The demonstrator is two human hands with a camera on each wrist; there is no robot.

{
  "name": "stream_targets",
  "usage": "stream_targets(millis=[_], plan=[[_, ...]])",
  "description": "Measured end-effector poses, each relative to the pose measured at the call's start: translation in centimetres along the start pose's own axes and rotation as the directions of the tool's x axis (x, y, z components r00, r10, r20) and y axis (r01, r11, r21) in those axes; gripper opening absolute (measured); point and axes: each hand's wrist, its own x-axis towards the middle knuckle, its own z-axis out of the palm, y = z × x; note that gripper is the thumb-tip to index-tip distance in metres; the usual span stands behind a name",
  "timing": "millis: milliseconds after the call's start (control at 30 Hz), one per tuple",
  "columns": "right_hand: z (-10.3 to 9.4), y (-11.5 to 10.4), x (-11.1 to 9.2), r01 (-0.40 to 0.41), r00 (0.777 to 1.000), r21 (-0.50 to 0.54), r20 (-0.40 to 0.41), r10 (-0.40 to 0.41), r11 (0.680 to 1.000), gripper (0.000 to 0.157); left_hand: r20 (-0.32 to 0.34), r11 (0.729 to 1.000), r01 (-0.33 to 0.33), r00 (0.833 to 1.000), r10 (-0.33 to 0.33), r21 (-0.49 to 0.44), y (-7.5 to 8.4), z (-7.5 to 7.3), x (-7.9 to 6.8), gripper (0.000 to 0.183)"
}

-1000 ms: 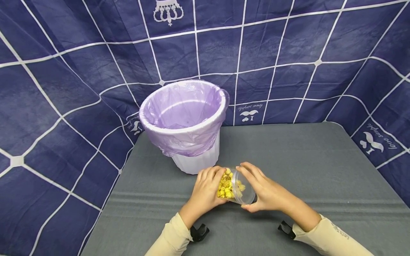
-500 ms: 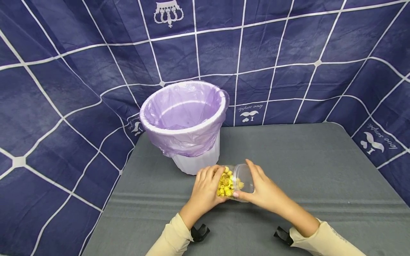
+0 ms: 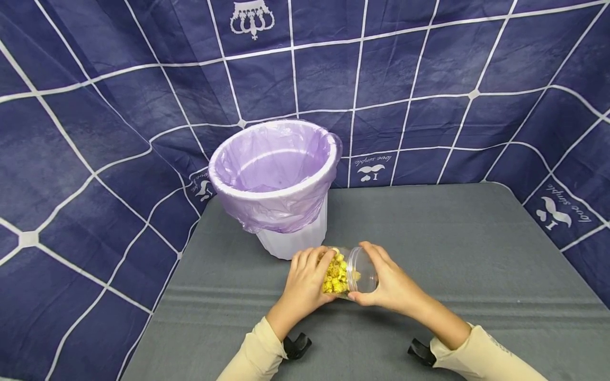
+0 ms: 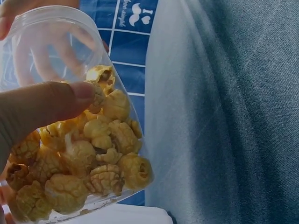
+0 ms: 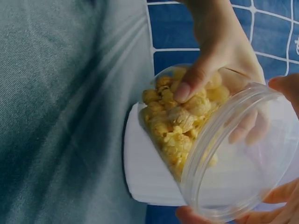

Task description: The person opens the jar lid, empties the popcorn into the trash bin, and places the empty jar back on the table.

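Note:
A clear plastic jar [image 3: 366, 272] lies on its side between my hands, above the grey surface, its ringed round end facing right. Yellow popcorn [image 3: 335, 273] is packed toward its left end. My left hand [image 3: 303, 283] grips the popcorn-filled body, with its thumb laid across the wall in the left wrist view. Around the ringed end curl the thumb and fingers of my right hand [image 3: 395, 280]. The right wrist view shows the clear rim [image 5: 212, 158] close up, with right fingertips on its edge; most of that hand is out of that frame.
A white bin [image 3: 295, 238] lined with a purple plastic bag [image 3: 281, 211] stands just beyond my left hand. Grey cloth [image 3: 452, 238] covers the table. A blue, white-lined curtain [image 3: 410, 69] hangs behind and at both sides.
My right hand's spread fingers have closed in on the jar's ringed end, its thumb moving left and up, then slightly down. My left hand's grip stays about the same; the bin has not moved.

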Motion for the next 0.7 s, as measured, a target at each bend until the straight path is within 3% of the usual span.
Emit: stream_targets(millis=[100, 200, 333, 400, 533, 700], plan=[[0.0, 0.1, 0.0, 0.029, 1.0, -0.002, -0.001, -0.029, 1.0, 0.097, 0.005, 1.0, -0.001, 1.0, 0.001, -0.003, 0.0, -0.1, 0.0, 0.09], [0.2, 0.2, -0.1, 0.136, 0.991, -0.091, 0.005, -0.136, 0.987, 0.098, 0.043, 1.0, 0.005, 0.999, -0.004, -0.019, -0.2, -0.1, 0.0, 0.091], [0.6, 0.2, -0.2, 0.323, 0.945, -0.239, 0.041, -0.323, 0.916, 0.1, 0.101, 0.999, 0.006, 0.995, 0.0, -0.052, -0.6, -0.1, -0.6, 0.092], [0.7, 0.2, -0.1, 0.371, 0.928, -0.251, 0.066, -0.366, 0.894, 0.1, 0.104, 0.998, 0.006, 0.995, 0.0, -0.063, -0.8, -0.1, -0.9, 0.091], [0.6, 0.3, 0.1, 0.372, 0.928, -0.217, 0.089, -0.361, 0.902, 0.101, 0.088, 0.997, 0.017, 0.996, -0.011, -0.069, -0.9, -0.2, -1.0, 0.091], [0.2, 0.1, 0.0, 0.238, 0.968, -0.107, 0.109, -0.227, 0.965, 0.11, 0.084, 0.997, 0.039, 0.996, -0.034, -0.06, -0.8, -0.4, -0.9, 0.089]])
